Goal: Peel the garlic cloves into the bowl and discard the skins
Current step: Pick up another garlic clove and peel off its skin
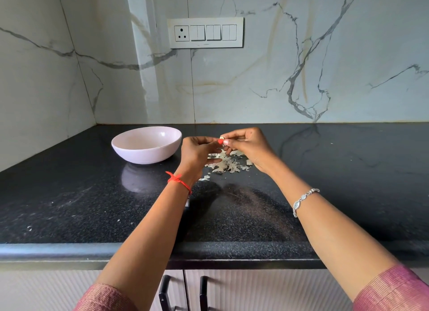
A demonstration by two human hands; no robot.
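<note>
A small pale garlic clove (221,138) is held above the black counter, pinched between the fingertips of both hands. My left hand (197,151) grips it from the left, my right hand (246,146) from the right. Below the hands lies a loose heap of papery garlic skins (228,164) on the counter. A pale pink bowl (130,146) stands to the left of the hands; a few pale bits show at its bottom, too small to tell apart.
The black speckled counter (92,206) runs to a marble wall at the back and left. A switch panel (205,32) is on the wall. Cabinet doors with dark handles (163,292) sit below the counter's front edge.
</note>
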